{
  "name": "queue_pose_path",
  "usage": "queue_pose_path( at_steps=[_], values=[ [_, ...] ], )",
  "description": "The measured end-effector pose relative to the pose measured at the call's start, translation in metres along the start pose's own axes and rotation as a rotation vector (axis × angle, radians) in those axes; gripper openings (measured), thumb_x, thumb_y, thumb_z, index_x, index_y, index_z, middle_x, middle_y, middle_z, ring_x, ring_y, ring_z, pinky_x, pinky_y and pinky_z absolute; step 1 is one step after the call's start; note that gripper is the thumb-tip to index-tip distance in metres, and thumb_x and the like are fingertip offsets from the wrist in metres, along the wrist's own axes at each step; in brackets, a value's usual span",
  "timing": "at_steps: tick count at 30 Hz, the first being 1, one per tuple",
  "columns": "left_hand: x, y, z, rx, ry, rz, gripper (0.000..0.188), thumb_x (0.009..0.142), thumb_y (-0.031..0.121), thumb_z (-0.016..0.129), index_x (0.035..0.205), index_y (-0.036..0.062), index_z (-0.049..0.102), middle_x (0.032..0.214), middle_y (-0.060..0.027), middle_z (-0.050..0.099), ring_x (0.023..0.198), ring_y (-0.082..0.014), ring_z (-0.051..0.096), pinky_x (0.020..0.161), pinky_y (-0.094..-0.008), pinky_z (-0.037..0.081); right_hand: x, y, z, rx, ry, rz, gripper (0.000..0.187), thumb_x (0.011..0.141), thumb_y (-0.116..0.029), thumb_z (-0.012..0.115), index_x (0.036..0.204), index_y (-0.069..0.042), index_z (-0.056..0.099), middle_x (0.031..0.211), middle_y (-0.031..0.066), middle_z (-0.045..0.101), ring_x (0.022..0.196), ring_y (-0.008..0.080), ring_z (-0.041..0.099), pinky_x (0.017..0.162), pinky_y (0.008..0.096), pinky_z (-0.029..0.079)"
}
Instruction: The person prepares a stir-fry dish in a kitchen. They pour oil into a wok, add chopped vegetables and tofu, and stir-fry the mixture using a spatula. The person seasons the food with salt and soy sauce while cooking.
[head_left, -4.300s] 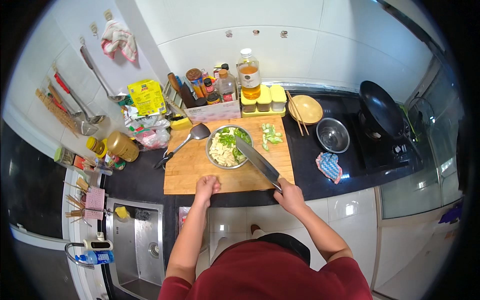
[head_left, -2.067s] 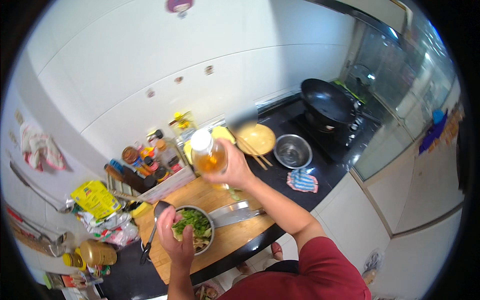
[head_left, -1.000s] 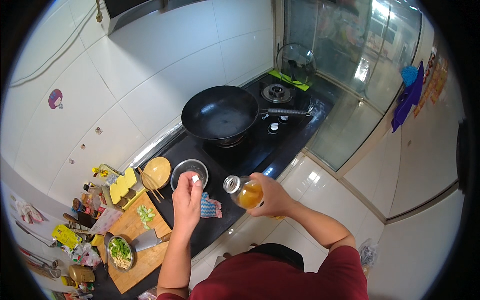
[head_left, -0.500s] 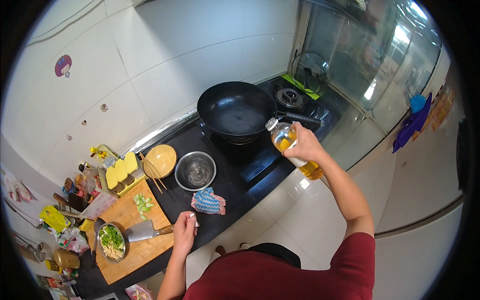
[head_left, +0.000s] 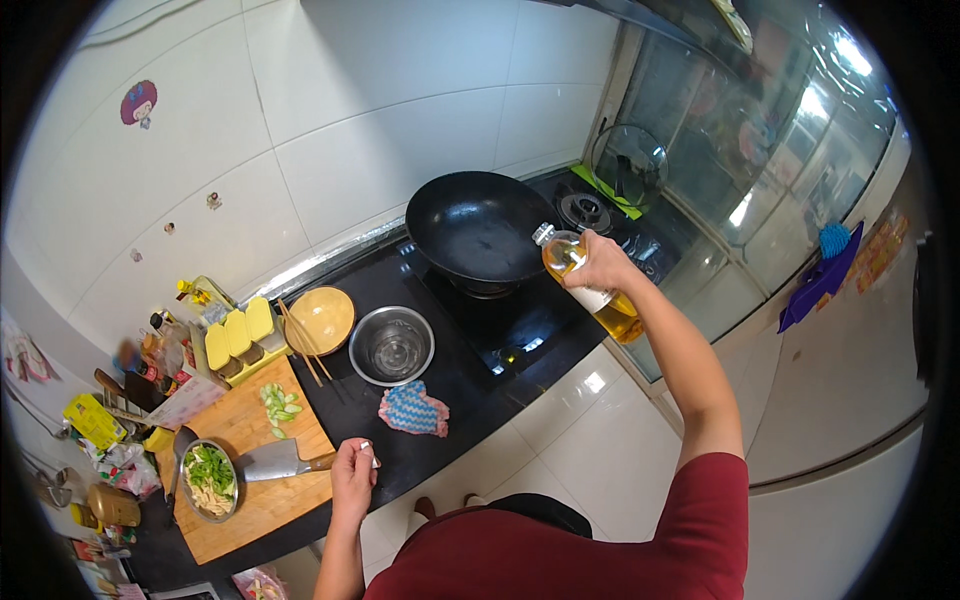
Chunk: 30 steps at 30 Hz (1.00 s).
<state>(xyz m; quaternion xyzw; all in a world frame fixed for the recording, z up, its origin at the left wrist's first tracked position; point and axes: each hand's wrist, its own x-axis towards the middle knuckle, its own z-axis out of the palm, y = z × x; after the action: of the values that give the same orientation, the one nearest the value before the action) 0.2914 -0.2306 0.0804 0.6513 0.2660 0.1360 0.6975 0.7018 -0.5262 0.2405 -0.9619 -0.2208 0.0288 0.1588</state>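
Note:
My right hand (head_left: 601,266) is wrapped round a clear plastic bottle (head_left: 613,318) of golden oil. The bottle leans up and left, its mouth at the right rim of a black wok (head_left: 480,225) on the stove. I see no stream of oil leaving it. My left hand (head_left: 352,484) is closed with a small white cap (head_left: 366,446) pinched at the fingertips. Beside that hand lies a cleaver (head_left: 272,461) on a wooden cutting board (head_left: 290,510). Sliced green-white pieces (head_left: 279,407) lie on the board, near a bowl (head_left: 209,481) of chopped greens and pale strips.
A steel bowl (head_left: 391,346), a striped knitted cloth (head_left: 414,409) and a yellow bowl (head_left: 322,318) with chopsticks (head_left: 304,343) sit left of the stove. Yellow-lidded seasoning boxes (head_left: 238,335) and bottles line the wall. A glass lid (head_left: 628,165) stands behind the second burner (head_left: 584,213).
The view has shifted slightly. My right hand has brought the bottle a little farther up along the wok's right rim, still tilted. My left hand keeps its pinch beside the cutting board.

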Motion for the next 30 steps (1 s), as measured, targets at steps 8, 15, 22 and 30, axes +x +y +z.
queue_pose_path(
  at_steps=[8,15,22,30],
  values=[
    [0.003,0.001,-0.001,-0.014,0.006,-0.007,0.011,0.100,0.017,0.051,0.104,0.0086,0.057,0.073,0.0008,0.057,0.052,-0.0032,0.043,0.044,-0.0183,0.031,0.012,-0.010,-0.010,-0.071,-0.044,0.040,0.075,0.051,-0.044,0.081,0.105,0.004,0.060,0.103,0.0249,0.068,0.100,0.0351,0.067,0.085,0.0401,0.053],
    [0.010,0.000,-0.003,-0.017,-0.003,-0.006,0.011,0.100,0.017,0.051,0.103,0.0086,0.057,0.073,0.0010,0.056,0.051,-0.0031,0.043,0.044,-0.0181,0.030,0.020,-0.010,-0.012,-0.118,-0.066,0.049,0.079,0.050,-0.046,0.081,0.108,0.003,0.060,0.105,0.0241,0.068,0.101,0.0347,0.066,0.087,0.0398,0.053],
    [0.015,0.002,-0.003,-0.029,-0.011,-0.051,0.011,0.100,0.018,0.054,0.102,0.0068,0.057,0.074,0.0025,0.054,0.055,-0.0029,0.044,0.047,-0.0185,0.033,0.023,-0.013,-0.016,-0.120,-0.091,0.079,0.080,0.049,-0.045,0.081,0.109,0.002,0.059,0.106,0.0239,0.068,0.103,0.0347,0.066,0.088,0.0399,0.052],
    [0.018,0.008,-0.002,-0.051,-0.030,-0.061,0.011,0.100,0.016,0.056,0.103,0.0059,0.056,0.074,0.0029,0.054,0.057,-0.0030,0.044,0.049,-0.0185,0.035,0.024,-0.014,-0.019,-0.134,-0.072,0.073,0.080,0.050,-0.046,0.081,0.109,0.003,0.060,0.106,0.0236,0.068,0.102,0.0345,0.066,0.088,0.0395,0.052]
  ],
)
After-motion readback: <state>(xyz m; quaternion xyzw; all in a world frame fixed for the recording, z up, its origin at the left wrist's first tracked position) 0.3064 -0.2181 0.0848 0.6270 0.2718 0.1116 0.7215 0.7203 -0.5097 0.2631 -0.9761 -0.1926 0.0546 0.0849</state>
